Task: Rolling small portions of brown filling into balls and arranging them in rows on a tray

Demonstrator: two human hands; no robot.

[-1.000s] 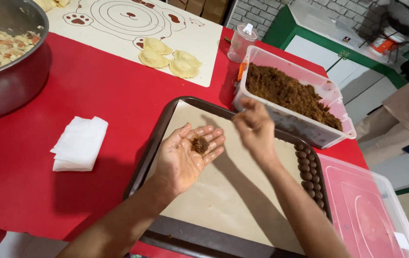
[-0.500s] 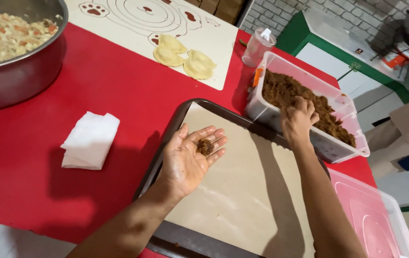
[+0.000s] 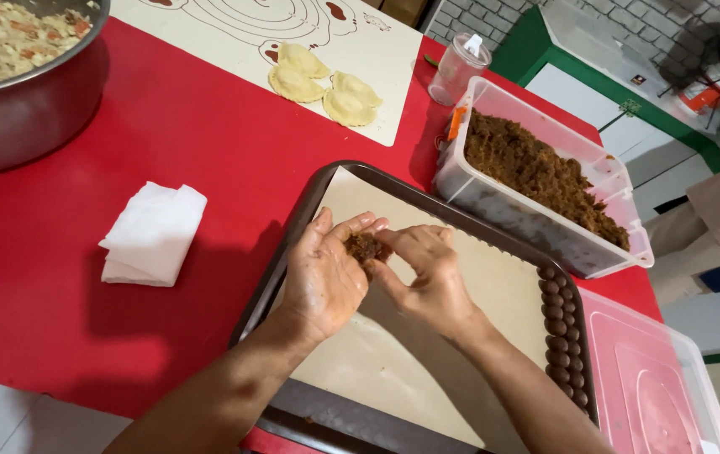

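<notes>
My left hand (image 3: pixel 324 273) is cupped above a dark baking tray (image 3: pixel 292 235) lined with pale paper, and a lump of brown mixture (image 3: pixel 365 246) rests in its fingers. My right hand (image 3: pixel 427 273) meets it from the right, fingertips pressing on the same lump. A clear plastic tub (image 3: pixel 494 197) filled with loose brown mixture (image 3: pixel 536 172) stands just beyond the tray. Several small brown balls (image 3: pixel 561 332) sit in rows along the tray's right edge.
A folded white napkin (image 3: pixel 154 235) lies on the red table (image 3: pixel 82 336) to the left. A steel bowl (image 3: pixel 15 109) of chopped filling is far left. A white pastry mat (image 3: pixel 377 101) holds pale dumplings (image 3: pixel 326 88). A small clear bottle (image 3: pixel 459 65) and pink-tinted lid (image 3: pixel 654 395) are nearby.
My right hand has come back from the tub of brown mixture and now presses on the lump in my left palm. The left hand's fingers have curled around the lump.
</notes>
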